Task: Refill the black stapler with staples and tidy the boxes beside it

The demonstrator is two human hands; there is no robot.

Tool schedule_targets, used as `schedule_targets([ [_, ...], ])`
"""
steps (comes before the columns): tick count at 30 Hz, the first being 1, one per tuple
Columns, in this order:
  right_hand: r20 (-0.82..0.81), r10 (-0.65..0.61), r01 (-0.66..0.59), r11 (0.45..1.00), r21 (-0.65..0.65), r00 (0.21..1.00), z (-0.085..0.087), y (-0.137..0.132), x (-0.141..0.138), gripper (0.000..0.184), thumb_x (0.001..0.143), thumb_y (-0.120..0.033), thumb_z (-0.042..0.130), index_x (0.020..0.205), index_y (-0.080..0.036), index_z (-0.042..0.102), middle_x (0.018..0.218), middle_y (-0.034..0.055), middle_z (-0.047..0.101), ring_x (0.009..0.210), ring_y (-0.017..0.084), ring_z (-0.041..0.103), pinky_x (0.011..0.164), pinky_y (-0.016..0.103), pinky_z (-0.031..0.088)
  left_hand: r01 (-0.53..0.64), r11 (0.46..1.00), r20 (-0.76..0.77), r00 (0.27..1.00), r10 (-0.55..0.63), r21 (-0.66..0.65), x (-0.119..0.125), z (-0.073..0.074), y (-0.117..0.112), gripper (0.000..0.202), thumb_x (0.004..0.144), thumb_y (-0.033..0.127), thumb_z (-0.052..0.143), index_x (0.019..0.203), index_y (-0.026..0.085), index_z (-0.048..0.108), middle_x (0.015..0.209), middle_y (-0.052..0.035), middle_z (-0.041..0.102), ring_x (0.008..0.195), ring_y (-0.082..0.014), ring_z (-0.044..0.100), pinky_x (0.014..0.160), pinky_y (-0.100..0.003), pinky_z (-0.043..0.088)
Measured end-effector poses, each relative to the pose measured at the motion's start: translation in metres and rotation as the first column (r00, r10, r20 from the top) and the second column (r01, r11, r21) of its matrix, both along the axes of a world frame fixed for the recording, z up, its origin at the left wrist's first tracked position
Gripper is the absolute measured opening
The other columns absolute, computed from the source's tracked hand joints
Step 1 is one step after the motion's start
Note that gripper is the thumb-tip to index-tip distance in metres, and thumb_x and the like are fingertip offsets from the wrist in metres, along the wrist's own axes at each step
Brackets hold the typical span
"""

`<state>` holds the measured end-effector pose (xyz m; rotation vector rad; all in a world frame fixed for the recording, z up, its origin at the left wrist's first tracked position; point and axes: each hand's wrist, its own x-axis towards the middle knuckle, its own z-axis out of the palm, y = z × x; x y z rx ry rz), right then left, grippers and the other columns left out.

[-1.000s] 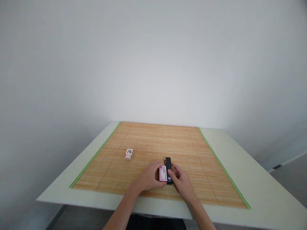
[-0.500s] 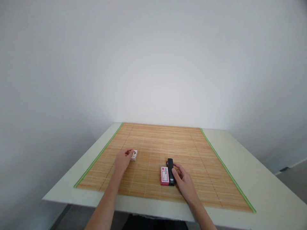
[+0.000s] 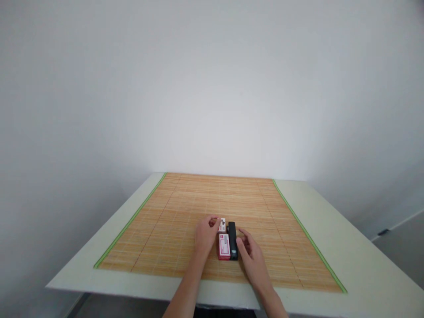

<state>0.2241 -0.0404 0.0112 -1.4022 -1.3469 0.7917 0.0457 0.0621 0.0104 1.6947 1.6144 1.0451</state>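
My left hand (image 3: pixel 206 234) pinches a small white box (image 3: pixel 221 225) with dark and reddish print, holding it by its left side. That box is just beyond a red-and-white box (image 3: pixel 224 245) that lies on the mat. Along the right side of both boxes lies a black stapler (image 3: pixel 232 240), its long axis pointing away from me. My right hand (image 3: pixel 252 254) rests to the right of the stapler with thumb and fingers apart. Its thumb tip is close to the stapler's side; whether it touches I cannot tell.
A bamboo mat (image 3: pixel 185 194) with green edges lies under the things. It covers much of a pale table (image 3: pixel 331 229), whose near edge is in front of me. A white wall (image 3: pixel 212 88) rises behind the table's far edge.
My left hand has carried the small white box rightward, to just beyond the red-and-white box and beside the stapler. The right hand has loosened from the stapler's side. The view has shifted slightly.
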Motion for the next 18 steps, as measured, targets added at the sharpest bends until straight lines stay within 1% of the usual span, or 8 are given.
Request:
schedule_targets([
  [2,0.097,-0.025,0.019,0.998,0.057,0.995,-0.009,-0.010,-0.003,0.064,0.094,-0.054,0.060,0.149,-0.023,0.048,0.134,0.0131,0.064,0.119,0.031,0.063,0.103,0.047,0.051,-0.005,1.000,0.006,1.000,0.005,0.004,0.005,0.001,-0.008,0.037,0.098,0.050,0.054,0.110,0.021,0.074,0.101,-0.0113,0.077,0.090,-0.0232,0.072,0.085,-0.035,0.050],
  [4,0.247,-0.023,-0.004,0.994,0.109,0.969,-0.019,-0.019,-0.006,0.081,0.087,-0.049,0.070,0.157,-0.026,0.037,0.153,0.0129,0.050,0.139,0.035,0.049,0.115,0.053,0.041,-0.016,1.000,0.008,1.000,0.016,0.013,0.008,0.004,-0.017,0.038,0.100,0.050,0.049,0.113,0.022,0.072,0.106,-0.0116,0.076,0.096,-0.0243,0.071,0.090,-0.037,0.050],
  [5,0.319,-0.018,-0.023,0.992,0.123,0.948,-0.023,-0.022,-0.006,0.088,0.084,-0.046,0.073,0.160,-0.027,0.031,0.158,0.0122,0.044,0.144,0.036,0.043,0.119,0.056,0.037,-0.026,0.999,0.015,1.000,0.026,0.020,0.008,0.005,-0.022,0.039,0.101,0.051,0.047,0.114,0.023,0.071,0.110,-0.0117,0.075,0.100,-0.0250,0.071,0.093,-0.038,0.049],
  [7,0.434,-0.001,-0.061,0.990,0.130,0.901,-0.029,-0.025,-0.006,0.096,0.083,-0.040,0.074,0.163,-0.029,0.022,0.162,0.0112,0.038,0.149,0.037,0.036,0.122,0.059,0.030,-0.047,0.998,0.067,0.997,0.045,0.030,0.010,0.006,-0.030,0.043,0.103,0.052,0.040,0.119,0.024,0.069,0.119,-0.0119,0.073,0.112,-0.0260,0.068,0.101,-0.039,0.047],
  [10,0.523,0.029,-0.107,0.987,0.119,0.852,-0.034,-0.025,-0.006,0.093,0.087,-0.035,0.069,0.164,-0.030,0.018,0.163,0.0096,0.037,0.150,0.036,0.034,0.124,0.061,0.024,-0.033,0.999,0.264,0.964,0.040,-0.031,0.017,0.005,-0.042,0.051,0.105,0.054,0.029,0.131,0.024,0.062,0.136,-0.0101,0.066,0.129,-0.0257,0.059,0.111,-0.040,0.043],
  [12,0.537,0.033,-0.117,0.986,0.122,0.843,-0.034,-0.023,-0.007,0.087,0.090,-0.034,0.066,0.164,-0.032,0.021,0.162,0.0075,0.039,0.149,0.035,0.036,0.124,0.061,0.025,0.033,0.993,0.416,0.909,0.016,-0.111,0.023,0.000,-0.048,0.056,0.105,0.054,0.027,0.139,0.022,0.057,0.144,-0.0092,0.061,0.135,-0.0251,0.056,0.114,-0.040,0.042],
  [14,0.531,0.020,-0.109,0.985,0.136,0.847,-0.034,-0.023,-0.008,0.080,0.092,-0.035,0.063,0.163,-0.033,0.025,0.161,0.0060,0.042,0.148,0.035,0.040,0.124,0.060,0.027,0.091,0.982,0.524,0.852,0.010,-0.167,0.030,-0.007,-0.052,0.057,0.105,0.054,0.028,0.145,0.022,0.052,0.152,-0.0084,0.054,0.140,-0.0242,0.052,0.116,-0.039,0.040],
  [18,0.536,0.003,-0.091,0.986,0.139,0.844,-0.036,-0.024,-0.009,0.074,0.095,-0.035,0.060,0.162,-0.031,0.030,0.159,0.0077,0.045,0.145,0.034,0.044,0.123,0.059,0.030,0.113,0.974,0.603,0.797,0.028,-0.195,0.035,-0.017,-0.058,0.058,0.103,0.054,0.035,0.153,0.027,0.044,0.163,-0.0050,0.040,0.150,-0.0214,0.037,0.124,-0.040,0.030],
])
